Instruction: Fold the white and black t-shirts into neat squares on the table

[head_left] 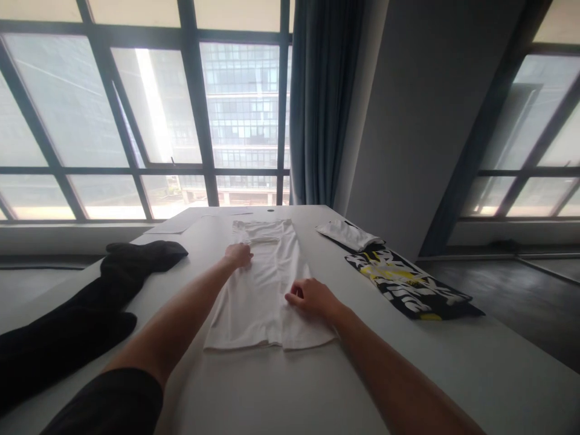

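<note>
A white garment (pixel 265 284) lies flat and lengthwise in the middle of a white table (pixel 281 386), folded into a long narrow shape. My left hand (pixel 238 254) rests on its left edge near the far end, fingers curled onto the cloth. My right hand (pixel 312 298) sits on the garment's right side nearer to me, fingers bent and pinching a fold of the fabric.
A black garment (pixel 97 296) sprawls over the table's left side. On the right lie a folded white piece (pixel 348 234) and a folded black, white and yellow patterned cloth (pixel 408 284). Windows and a dark curtain (pixel 321 103) stand beyond the far edge.
</note>
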Demonstrator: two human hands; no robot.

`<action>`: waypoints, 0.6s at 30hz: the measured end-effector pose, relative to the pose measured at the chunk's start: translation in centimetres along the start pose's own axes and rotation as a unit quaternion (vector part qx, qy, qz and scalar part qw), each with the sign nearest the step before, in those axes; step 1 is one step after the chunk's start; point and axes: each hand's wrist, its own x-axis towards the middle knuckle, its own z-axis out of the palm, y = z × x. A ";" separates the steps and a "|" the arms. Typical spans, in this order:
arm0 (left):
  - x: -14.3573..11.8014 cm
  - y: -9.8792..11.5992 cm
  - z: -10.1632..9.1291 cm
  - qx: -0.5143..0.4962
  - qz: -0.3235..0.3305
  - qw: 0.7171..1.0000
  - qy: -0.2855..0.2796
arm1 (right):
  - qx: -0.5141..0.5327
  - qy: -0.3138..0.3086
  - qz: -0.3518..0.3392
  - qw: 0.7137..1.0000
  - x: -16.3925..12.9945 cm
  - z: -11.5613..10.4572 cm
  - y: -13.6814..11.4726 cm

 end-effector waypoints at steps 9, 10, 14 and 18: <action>4.3 -1.9 1.9 0.007 -0.138 0.990 -0.003 | 0.004 -0.013 0.013 1.000 0.3 0.1 0.3; 4.5 -1.9 2.1 0.005 -0.144 0.990 -0.002 | 0.006 -0.015 0.014 1.000 0.3 0.1 0.3; 5.4 -2.1 2.2 -0.007 -0.164 0.986 0.004 | 0.014 -0.020 0.016 1.000 0.2 -0.1 0.2; 5.9 -2.9 2.1 -0.016 -0.178 0.984 0.004 | 0.018 -0.023 0.019 0.999 0.1 -0.1 0.2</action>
